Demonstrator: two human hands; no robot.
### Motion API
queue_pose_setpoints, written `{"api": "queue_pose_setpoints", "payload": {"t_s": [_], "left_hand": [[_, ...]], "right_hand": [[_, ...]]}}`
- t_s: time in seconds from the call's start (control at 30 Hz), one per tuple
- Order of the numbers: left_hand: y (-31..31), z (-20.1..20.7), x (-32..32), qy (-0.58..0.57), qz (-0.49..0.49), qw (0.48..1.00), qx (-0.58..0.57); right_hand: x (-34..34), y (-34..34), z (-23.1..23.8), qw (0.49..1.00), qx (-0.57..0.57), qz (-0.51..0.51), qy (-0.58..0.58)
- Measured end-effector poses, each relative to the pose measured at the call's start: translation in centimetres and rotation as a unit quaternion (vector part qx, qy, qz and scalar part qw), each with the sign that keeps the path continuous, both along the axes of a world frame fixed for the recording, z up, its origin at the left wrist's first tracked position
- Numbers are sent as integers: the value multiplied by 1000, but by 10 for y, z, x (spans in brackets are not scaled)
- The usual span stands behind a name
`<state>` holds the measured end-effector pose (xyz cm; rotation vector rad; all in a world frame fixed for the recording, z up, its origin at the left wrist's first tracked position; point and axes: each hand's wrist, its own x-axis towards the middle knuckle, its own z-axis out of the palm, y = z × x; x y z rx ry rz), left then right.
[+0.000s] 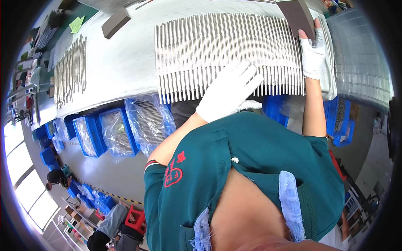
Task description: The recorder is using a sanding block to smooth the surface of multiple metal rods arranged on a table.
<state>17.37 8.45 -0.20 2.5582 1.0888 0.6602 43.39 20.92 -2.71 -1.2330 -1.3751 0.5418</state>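
Observation:
A long row of slim metal rods (226,44) lies side by side on the pale table covering. My left hand (231,88), in a white glove, rests on the near part of the row with its fingers stretched out. At the row's right end my right hand (313,58), gloved with bare fingertips, grips a dark grey rectangular block (299,17) by its near end. The block lies along the far right rods. Another dark grey block (116,23) sits apart on the table, left of the row.
A smaller group of rods (70,73) lies at the table's left end. Blue crates (102,133) lined with clear plastic stand below the near edge, several holding rods. Clear plastic sheeting (358,54) covers a surface at right. Another person (115,234) sits near a red stool (135,218).

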Motion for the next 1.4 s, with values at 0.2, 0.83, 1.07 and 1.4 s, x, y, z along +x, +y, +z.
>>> {"api": "queue_pose_setpoints", "payload": {"t_s": [0.2,0.83,1.07,1.4], "left_hand": [[4,9,-22,82,36,996,-13],[-13,12,-89,138,150,979,2],[-11,1,-94,119,157,980,13],[-15,14,-109,103,179,978,23]], "right_hand": [[6,1,-3,999,15,-16,-36],[-1,1,3,999,14,-1,-48],[-1,3,2,998,-1,-13,-54],[0,3,2,996,0,-32,-79]]}}
